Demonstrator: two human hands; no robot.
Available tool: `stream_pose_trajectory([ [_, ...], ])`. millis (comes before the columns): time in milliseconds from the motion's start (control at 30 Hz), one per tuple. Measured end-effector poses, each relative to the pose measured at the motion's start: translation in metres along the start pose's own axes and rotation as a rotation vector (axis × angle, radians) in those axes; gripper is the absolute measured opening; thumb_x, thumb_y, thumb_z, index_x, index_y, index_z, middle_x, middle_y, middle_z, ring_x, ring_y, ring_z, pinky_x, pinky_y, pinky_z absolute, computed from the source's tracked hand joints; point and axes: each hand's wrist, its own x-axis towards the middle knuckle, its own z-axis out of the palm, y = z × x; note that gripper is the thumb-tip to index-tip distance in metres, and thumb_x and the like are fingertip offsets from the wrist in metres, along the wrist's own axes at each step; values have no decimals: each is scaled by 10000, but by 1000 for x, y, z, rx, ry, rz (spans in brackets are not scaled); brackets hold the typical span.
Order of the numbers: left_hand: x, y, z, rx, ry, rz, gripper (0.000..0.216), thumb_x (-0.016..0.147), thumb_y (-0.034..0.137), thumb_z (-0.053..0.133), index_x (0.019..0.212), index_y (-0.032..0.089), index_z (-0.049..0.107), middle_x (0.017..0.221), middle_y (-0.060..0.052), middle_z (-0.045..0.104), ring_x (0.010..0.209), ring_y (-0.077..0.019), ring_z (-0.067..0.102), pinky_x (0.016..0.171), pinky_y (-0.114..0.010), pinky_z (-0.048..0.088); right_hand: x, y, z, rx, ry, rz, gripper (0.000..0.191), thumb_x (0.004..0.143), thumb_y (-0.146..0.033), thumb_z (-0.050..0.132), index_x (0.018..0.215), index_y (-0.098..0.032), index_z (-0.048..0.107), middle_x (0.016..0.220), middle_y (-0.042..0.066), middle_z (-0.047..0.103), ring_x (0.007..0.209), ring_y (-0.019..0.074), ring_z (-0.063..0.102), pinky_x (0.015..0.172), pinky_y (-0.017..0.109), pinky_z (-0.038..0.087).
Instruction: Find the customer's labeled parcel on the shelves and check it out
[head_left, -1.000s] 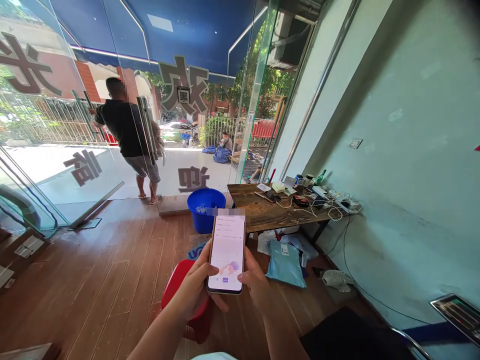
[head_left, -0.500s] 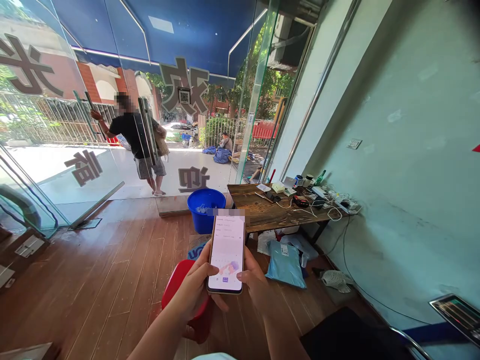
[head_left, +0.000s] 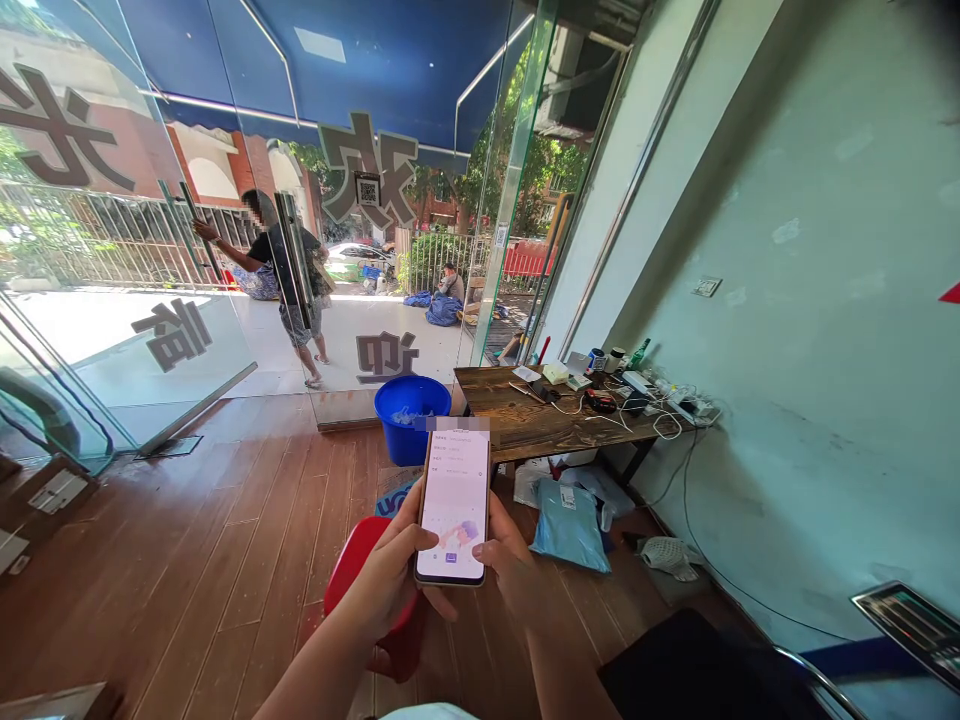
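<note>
A smartphone (head_left: 455, 503) with a lit white screen is upright in front of me, held by both hands. My left hand (head_left: 386, 585) grips its lower left edge with the thumb on the bottom of the screen. My right hand (head_left: 517, 570) holds the lower right edge, its thumb at the phone's side. A red plastic stool (head_left: 352, 570) stands on the wooden floor just under my left hand.
A blue bucket (head_left: 411, 415) stands by a wooden table (head_left: 540, 425) strewn with cables, chargers and bottles at the right wall. Teal parcels (head_left: 570, 525) lie under it. A person (head_left: 289, 280) holds the glass door (head_left: 187, 300) handle outside. Another person (head_left: 452, 283) sits far off.
The person at the glass door has stepped farther outside and to the right, still holding the handle. My hands and the phone stay almost still.
</note>
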Motion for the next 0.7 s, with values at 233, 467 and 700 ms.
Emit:
stream_pose_trajectory([
  [233, -4, 4, 0, -23, -2, -12, 828, 660, 88, 504, 1405, 277, 195, 1179, -48, 572, 889, -176, 598, 608, -203, 519, -1, 1, 5, -12, -43, -18, 685, 586, -191, 626, 1245, -248, 446, 1146, 67, 613, 1056, 288, 559, 847, 442, 473],
  [467, -5, 4, -1, 17, -4, -5, 795, 650, 93, 495, 1386, 269, 249, 1176, -36, 578, 880, -170, 592, 643, -216, 523, 2, 11, 7, 37, 12, -31, 635, 610, -246, 638, 1222, -231, 468, 1118, 64, 630, 1020, 293, 577, 852, 446, 470],
  [700, -5, 5, -3, 27, -5, 27, 789, 607, 81, 509, 1356, 254, 328, 1139, -28, 600, 933, -185, 573, 704, -231, 516, 5, 15, 12, 6, 123, -51, 479, 754, -343, 592, 1212, -250, 488, 1124, 57, 639, 1073, 270, 559, 882, 424, 462],
])
